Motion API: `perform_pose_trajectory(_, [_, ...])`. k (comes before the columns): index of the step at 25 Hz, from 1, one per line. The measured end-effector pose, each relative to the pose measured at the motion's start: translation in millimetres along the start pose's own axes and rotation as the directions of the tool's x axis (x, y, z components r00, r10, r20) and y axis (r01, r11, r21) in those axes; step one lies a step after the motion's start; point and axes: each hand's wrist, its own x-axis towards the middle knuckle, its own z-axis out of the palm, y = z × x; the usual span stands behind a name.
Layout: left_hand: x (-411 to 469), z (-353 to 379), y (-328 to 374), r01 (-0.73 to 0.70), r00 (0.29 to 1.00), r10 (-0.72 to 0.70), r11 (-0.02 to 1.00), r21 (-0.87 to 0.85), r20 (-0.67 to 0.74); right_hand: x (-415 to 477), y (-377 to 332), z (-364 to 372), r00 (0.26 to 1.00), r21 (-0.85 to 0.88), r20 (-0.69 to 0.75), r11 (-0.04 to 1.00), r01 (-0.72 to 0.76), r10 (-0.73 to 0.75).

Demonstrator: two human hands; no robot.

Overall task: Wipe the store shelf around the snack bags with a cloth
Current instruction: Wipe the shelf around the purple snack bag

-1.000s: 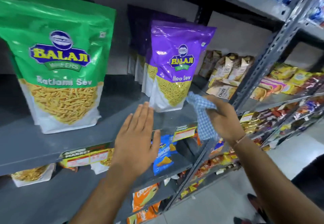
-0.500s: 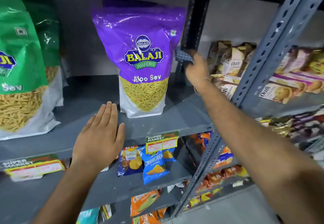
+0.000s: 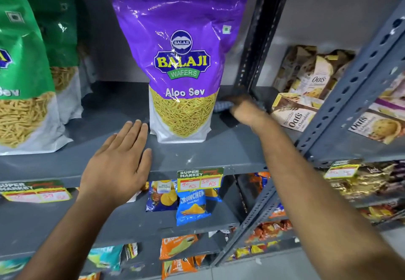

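The right hand [image 3: 243,110], fingers apparently bunched on the cloth [image 3: 222,106], has dropped from the upright to the shelf [image 3: 230,148] beside the purple bag [image 3: 182,65], so wiping resumes; left hand [image 3: 118,163] stays spread flat.

Single head-worn wide-angle view, facing forward and slightly down, close to the grey shelf [image 3: 219,154], both forearms entering from below.

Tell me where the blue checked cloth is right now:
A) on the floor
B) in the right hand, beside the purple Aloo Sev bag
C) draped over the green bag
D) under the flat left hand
B: the right hand presses the blue checked cloth onto the grey metal shelf just right of the purple Aloo Sev bag.
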Motion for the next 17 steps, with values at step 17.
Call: perform_pose_trajectory(17, [-2.7, -6.3, 0.5, -0.042, 0.998, 0.041, 0.999, -0.014, -0.039, -18.5, -13.9, -12.9, 0.995, -0.390, -0.009, 0.916, -0.096, 0.100])
